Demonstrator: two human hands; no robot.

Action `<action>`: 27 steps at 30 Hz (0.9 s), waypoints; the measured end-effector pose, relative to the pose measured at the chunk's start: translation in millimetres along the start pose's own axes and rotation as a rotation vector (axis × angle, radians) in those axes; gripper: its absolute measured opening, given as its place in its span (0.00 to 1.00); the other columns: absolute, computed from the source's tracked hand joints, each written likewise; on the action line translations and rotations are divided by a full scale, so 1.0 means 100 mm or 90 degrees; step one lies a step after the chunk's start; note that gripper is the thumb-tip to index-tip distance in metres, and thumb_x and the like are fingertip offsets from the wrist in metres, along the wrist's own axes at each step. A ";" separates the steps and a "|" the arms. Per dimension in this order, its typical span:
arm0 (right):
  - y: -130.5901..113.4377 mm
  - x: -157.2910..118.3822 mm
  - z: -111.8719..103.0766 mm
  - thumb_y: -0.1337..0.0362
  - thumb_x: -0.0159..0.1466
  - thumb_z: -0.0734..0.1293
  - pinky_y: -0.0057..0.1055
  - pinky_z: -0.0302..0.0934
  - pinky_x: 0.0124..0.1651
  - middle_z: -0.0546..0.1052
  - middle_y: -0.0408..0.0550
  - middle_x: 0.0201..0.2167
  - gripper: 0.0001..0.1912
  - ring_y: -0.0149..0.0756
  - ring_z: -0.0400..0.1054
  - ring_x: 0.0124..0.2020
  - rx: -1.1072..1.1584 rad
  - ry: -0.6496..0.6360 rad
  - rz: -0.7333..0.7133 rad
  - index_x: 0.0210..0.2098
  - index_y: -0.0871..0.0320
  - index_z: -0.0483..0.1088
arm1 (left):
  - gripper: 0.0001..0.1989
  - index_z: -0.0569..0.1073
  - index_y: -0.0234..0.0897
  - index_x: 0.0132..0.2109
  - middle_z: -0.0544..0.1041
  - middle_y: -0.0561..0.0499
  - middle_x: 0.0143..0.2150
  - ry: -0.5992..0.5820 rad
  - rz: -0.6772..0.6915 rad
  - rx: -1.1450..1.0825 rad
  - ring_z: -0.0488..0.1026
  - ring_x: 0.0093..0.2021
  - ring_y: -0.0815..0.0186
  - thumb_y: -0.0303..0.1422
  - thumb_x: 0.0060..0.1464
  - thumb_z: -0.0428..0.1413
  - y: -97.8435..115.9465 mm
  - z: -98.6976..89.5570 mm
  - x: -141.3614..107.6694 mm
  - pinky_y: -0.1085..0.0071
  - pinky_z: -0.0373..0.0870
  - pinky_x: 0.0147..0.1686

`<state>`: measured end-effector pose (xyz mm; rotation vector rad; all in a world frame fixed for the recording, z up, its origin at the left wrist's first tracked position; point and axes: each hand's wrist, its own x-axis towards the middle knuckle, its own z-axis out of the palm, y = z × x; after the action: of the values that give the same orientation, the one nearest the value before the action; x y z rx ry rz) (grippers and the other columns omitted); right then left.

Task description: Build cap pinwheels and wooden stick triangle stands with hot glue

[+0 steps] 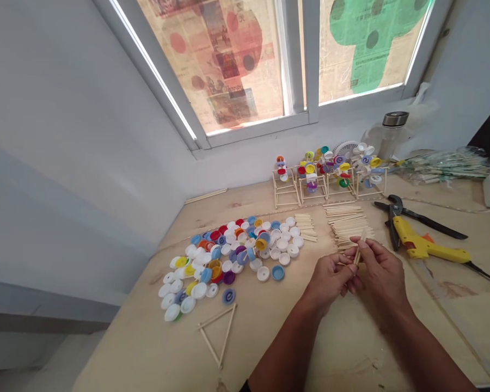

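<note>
Both of my hands meet over the right half of the wooden table. My left hand pinches the lower end of some short wooden sticks; how many sticks there are is hard to tell. The fingers of my right hand are closed round the same sticks from the other side. Just beyond the hands lies a pile of loose wooden sticks. A triangle of glued sticks lies flat at the front left. Between it and the window spreads a heap of coloured bottle caps.
Stick frames carrying bottle-cap wheels stand along the wall. A yellow glue gun, black-handled pliers, a glass bottle and a bag of sticks are on the right. A shorter stick bundle lies beside the caps.
</note>
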<state>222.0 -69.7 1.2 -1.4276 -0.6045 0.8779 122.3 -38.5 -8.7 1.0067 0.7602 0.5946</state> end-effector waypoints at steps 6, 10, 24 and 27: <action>-0.02 0.01 -0.01 0.44 0.52 0.68 0.27 0.63 0.20 0.77 0.50 0.28 0.28 0.32 0.67 0.21 -0.010 0.025 -0.039 0.41 0.62 0.72 | 0.18 0.69 0.33 0.28 0.74 0.53 0.19 -0.019 -0.009 -0.012 0.63 0.15 0.75 0.44 0.38 0.62 0.01 -0.05 0.01 0.76 0.51 0.16; -0.03 -0.01 -0.02 0.44 0.53 0.68 0.26 0.62 0.19 0.77 0.49 0.28 0.28 0.31 0.66 0.20 -0.004 0.029 -0.043 0.42 0.62 0.72 | 0.19 0.71 0.32 0.28 0.75 0.52 0.20 -0.037 -0.015 -0.026 0.64 0.16 0.75 0.44 0.37 0.63 0.00 -0.08 0.02 0.76 0.54 0.17; -0.12 -0.03 0.03 0.45 0.48 0.70 0.24 0.60 0.17 0.77 0.48 0.24 0.26 0.29 0.65 0.18 -0.008 0.074 -0.024 0.35 0.61 0.73 | 0.20 0.72 0.30 0.33 0.78 0.48 0.26 -0.084 -0.052 -0.070 0.69 0.18 0.73 0.44 0.40 0.62 -0.01 -0.13 0.01 0.75 0.56 0.20; -0.15 -0.03 0.04 0.45 0.46 0.71 0.25 0.60 0.17 0.76 0.48 0.23 0.25 0.29 0.65 0.18 -0.004 0.082 -0.024 0.33 0.61 0.73 | 0.20 0.72 0.30 0.34 0.78 0.49 0.26 -0.085 -0.055 -0.071 0.69 0.19 0.72 0.44 0.39 0.63 0.01 -0.12 0.00 0.75 0.56 0.20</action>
<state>218.9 -68.8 16.5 -1.4614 -0.5352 0.7494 112.4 -31.8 -11.7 0.8975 0.6427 0.4854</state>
